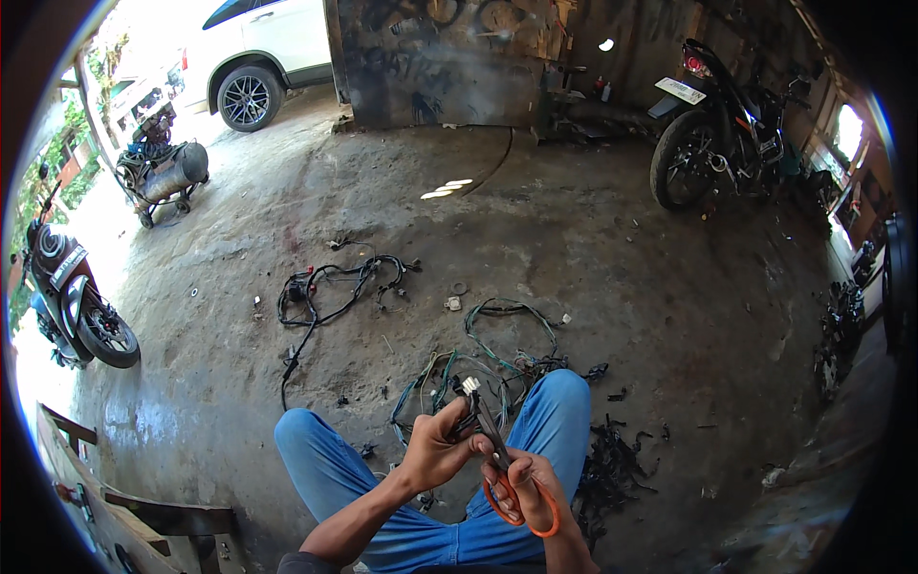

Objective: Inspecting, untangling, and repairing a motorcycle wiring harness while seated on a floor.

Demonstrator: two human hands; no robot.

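Observation:
Between my knees my left hand (442,452) is closed on a dark wire bundle. A small white connector (470,385) stands out just above its fingers. My right hand (528,486) grips scissors with orange loop handles (546,515). The dark scissor blades (491,429) point up and to the left, close beside the bundle and my left fingers. Whether the blades touch a wire I cannot tell. A tangle of green, blue and grey wires (507,304) lies on the floor beyond and around my hands, partly hidden by them.
A black wiring harness (325,311) lies ahead on the left of the concrete floor. Black scraps (612,469) are heaped beside my right knee. Motorcycles (703,143) stand at the far right and left. An air compressor (177,172) and white car (277,48) are at the back left.

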